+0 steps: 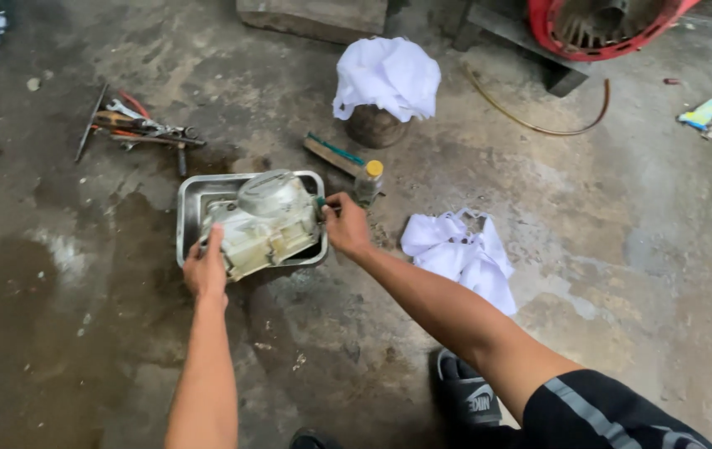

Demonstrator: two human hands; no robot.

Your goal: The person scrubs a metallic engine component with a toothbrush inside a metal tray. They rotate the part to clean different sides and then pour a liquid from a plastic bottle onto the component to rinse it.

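Both my hands grip the grimy off-white engine part [263, 220]: left hand [205, 268] at its near corner, right hand [346, 224] closed on its far side. It sits tilted in the steel tray [192, 199], still dirty; rags [460, 254] lie untouched.

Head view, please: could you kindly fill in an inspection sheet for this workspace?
Surface: stained, damp grey concrete floor.
Job's things: grimy cream-coloured metal machine housing over a shallow steel tray.
Clutter: hand tools pile, white rags, cloth-covered can, brush, small yellow-capped bottle.
Grips: left hand and right hand each hold a side of the housing.
Cables: thin hose.
Surroundings: red fan guard, wooden block.
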